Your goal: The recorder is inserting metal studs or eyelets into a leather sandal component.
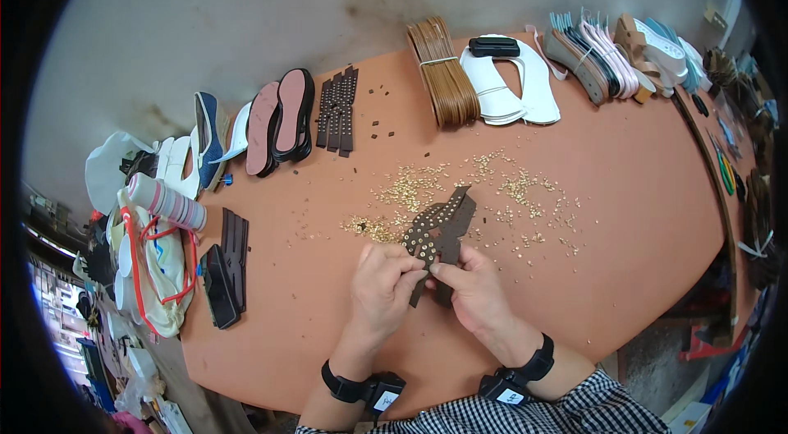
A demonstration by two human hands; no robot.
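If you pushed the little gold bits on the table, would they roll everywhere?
Probably they would scatter more than roll: the gold studs already lie loosely spread over the orange table. They look tiny, so likely light and easy to flick away. Pinching one up may be fiddly; both hands are busy holding the studded brown strap.

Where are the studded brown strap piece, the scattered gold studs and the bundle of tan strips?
studded brown strap piece (443, 225): head view, on its studded middle above the hands.
scattered gold studs (410, 186): head view, on the dense left patch.
bundle of tan strips (443, 73): head view, mid-bundle near its band.
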